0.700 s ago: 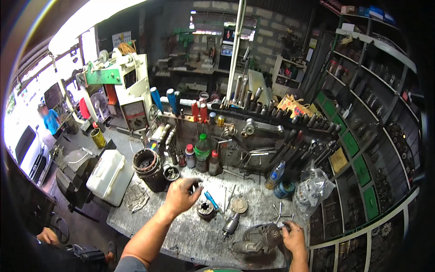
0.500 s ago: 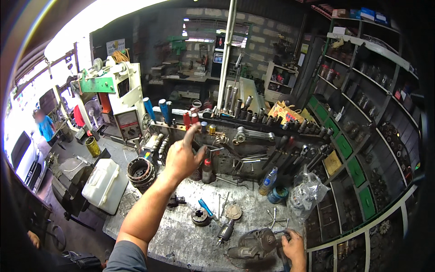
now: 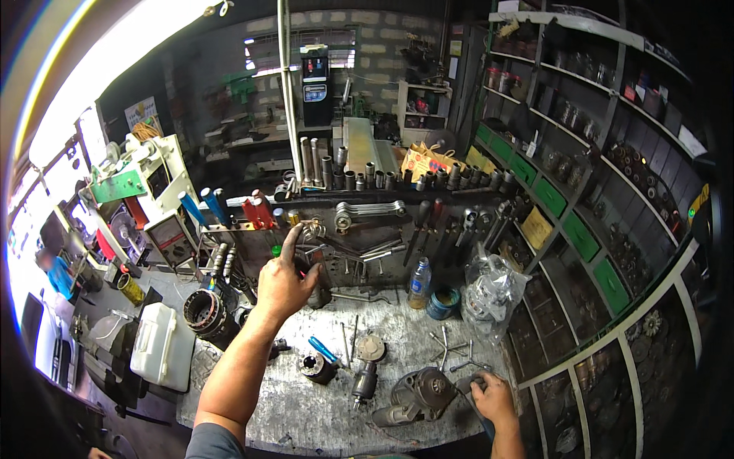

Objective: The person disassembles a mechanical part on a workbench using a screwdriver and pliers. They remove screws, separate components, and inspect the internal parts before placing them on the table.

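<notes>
Counter (image 3: 267, 402): scuffed metal top. One white plastic case (image 3: 163, 348) on the left, lid down, contents hidden. One clear bag (image 3: 493, 294) at far right, filled with metal parts. One motor housing (image 3: 423, 392), front right of the counter, on its side: grey-brown, grimy, rounded, dark round end plate. One black hollow cylinder (image 3: 205, 317), ridged inside. Left hand (image 3: 284, 287): raised, index extended, thumb apart, nothing visibly held. Right hand (image 3: 495, 399): fingers curled at a dark piece (image 3: 468, 385) just beside the housing; cannot tell whether gripped. One clear bottle (image 3: 419, 283), amber liquid low inside; beside it one blue tin (image 3: 443, 304), contents unclear. One armature (image 3: 365, 382); one blue-handled tool (image 3: 323, 349); two thin rods (image 3: 345, 340).
</notes>
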The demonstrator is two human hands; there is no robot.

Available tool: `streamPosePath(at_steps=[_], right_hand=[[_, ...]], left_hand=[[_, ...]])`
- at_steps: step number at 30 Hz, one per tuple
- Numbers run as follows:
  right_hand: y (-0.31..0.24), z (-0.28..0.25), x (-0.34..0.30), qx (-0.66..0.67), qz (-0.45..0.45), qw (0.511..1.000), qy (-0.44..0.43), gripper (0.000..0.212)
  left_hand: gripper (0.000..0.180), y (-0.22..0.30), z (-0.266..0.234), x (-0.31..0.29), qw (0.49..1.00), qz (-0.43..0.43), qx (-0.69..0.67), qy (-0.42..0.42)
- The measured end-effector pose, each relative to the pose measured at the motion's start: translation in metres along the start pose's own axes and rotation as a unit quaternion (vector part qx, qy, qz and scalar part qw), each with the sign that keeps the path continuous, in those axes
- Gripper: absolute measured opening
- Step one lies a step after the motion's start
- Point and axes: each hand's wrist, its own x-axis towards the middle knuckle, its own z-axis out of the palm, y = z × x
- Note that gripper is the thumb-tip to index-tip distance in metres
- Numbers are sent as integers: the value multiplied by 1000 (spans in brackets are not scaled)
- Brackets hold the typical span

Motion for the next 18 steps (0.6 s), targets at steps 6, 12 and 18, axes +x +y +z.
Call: streamPosePath(at_steps=[6, 12, 18], right_hand=[[4, -1, 6, 34, -31, 999, -2, 33], [14, -14, -2, 13, -16, 1000, 17, 31], [20, -28, -6, -9, 25, 1000, 4, 28]], left_hand=[[94, 11, 9, 3, 1000, 13, 18, -6], [45, 18, 29, 3, 989, -39, 99, -99], [52, -2, 20, 13, 991, -76, 114, -2]])
